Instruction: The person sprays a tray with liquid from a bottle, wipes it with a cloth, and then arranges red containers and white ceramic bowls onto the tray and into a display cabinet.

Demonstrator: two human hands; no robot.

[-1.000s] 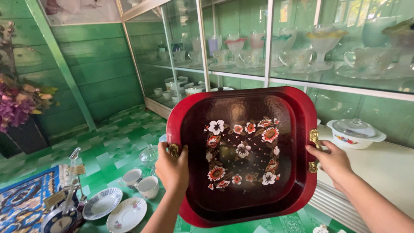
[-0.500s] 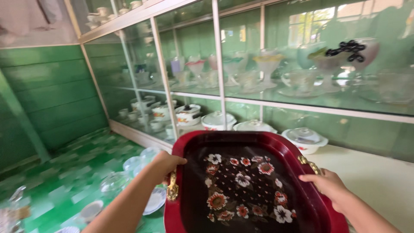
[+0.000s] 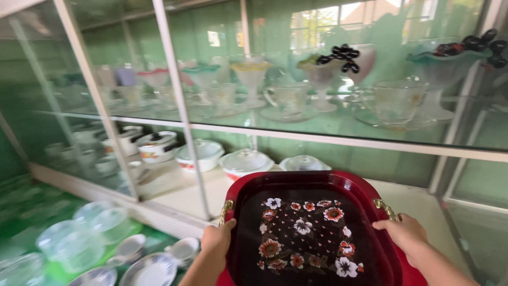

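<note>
Red and shiny, the tray [image 3: 312,233] sits right between the two hands, low in the middle of the view. It has a dark middle painted with flowers, and nothing lies on it. Its long way runs away from the person, toward the cabinet. The left hand [image 3: 218,241] is closed around the tray's left rim, just under a small gold handle [image 3: 226,210]. The right hand [image 3: 405,235] is closed around the right rim, just below the other gold handle [image 3: 385,207]. Both hands are about as near to the tray as each other, one on each side, and the tray tips up a little at its far end.

Down to the left, on the green floor [image 3: 63,265], stand clear glass bowls [image 3: 74,238] and small white cups and plates [image 3: 153,265].

Just past the tray is the pale lower shelf [image 3: 180,193] of the glass cabinet. White lidded pots with flower patterns [image 3: 246,161] stand on it in a row, lids on, so what is inside cannot be seen.

Farther up, behind the glass, the upper shelf [image 3: 338,140] carries glass cups and tall dessert dishes. One tall dish [image 3: 323,71] holds dark grapes, and another at the far right [image 3: 450,58] holds dark grapes too.
</note>
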